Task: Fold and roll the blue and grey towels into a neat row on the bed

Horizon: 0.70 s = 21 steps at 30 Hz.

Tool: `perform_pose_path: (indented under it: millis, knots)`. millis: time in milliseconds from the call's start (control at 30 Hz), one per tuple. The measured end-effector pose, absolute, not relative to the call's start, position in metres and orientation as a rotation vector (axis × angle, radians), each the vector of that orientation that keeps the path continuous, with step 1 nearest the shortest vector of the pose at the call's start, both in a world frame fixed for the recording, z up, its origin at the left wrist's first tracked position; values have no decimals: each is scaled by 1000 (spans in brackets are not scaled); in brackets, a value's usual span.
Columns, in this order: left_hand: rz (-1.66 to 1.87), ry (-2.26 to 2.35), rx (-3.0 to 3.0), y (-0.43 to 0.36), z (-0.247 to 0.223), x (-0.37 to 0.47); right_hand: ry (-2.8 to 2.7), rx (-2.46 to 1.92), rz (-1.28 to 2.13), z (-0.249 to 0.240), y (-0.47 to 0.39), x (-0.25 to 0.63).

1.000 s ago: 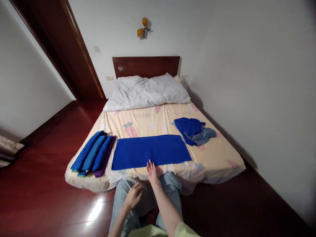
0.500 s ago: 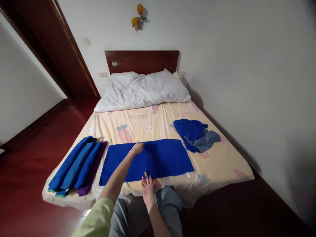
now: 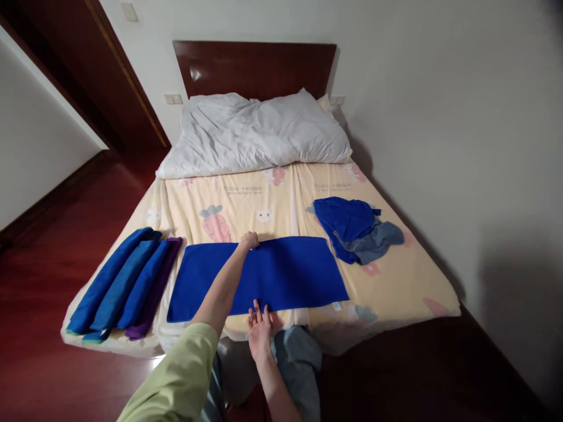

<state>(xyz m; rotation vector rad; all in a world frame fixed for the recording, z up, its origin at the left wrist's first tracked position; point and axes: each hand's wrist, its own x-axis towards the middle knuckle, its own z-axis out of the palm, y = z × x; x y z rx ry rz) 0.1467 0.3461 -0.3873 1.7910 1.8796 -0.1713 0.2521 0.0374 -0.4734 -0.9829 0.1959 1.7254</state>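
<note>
A blue towel (image 3: 294, 275) lies flat as a long rectangle across the near part of the bed, with a small white tag by its near right corner. My left hand (image 3: 250, 240) reaches over it, fingers closed on its far edge around the middle. At the near edge, my right hand (image 3: 259, 335) is palm up with fingers apart, the fingertips at or just under the towel's edge. Left of the towel lie several folded towels in blue, teal and purple (image 3: 149, 293), side by side.
On the bed's right side is a crumpled pile of blue and grey cloth (image 3: 347, 225). A white quilt (image 3: 259, 138) lies bunched before the dark wooden headboard (image 3: 259, 67). The patterned bedsheet (image 3: 387, 293) hangs over the bed's near edge. A wall (image 3: 461, 146) rises on the right.
My left hand has moved from over the towel to its far edge. My right hand stays open at the near edge. The view has tilted down and closer to the bed.
</note>
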Motion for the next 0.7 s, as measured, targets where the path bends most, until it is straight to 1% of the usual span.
perform_pose_path:
  millis: [167, 433, 567, 700]
  knots:
    - [-112, 1832, 1677, 345, -377, 147, 100, -1004, 1712, -473, 36, 252]
    - [224, 1838, 1525, 340, -357, 140, 57, -1027, 1664, -473, 34, 252]
    - [368, 1808, 1504, 329, -336, 140, -4, -1055, 1657, -458, 29, 258]
    - [513, 1759, 1517, 309, -303, 141, -177, -1069, 1627, -433, 24, 268]
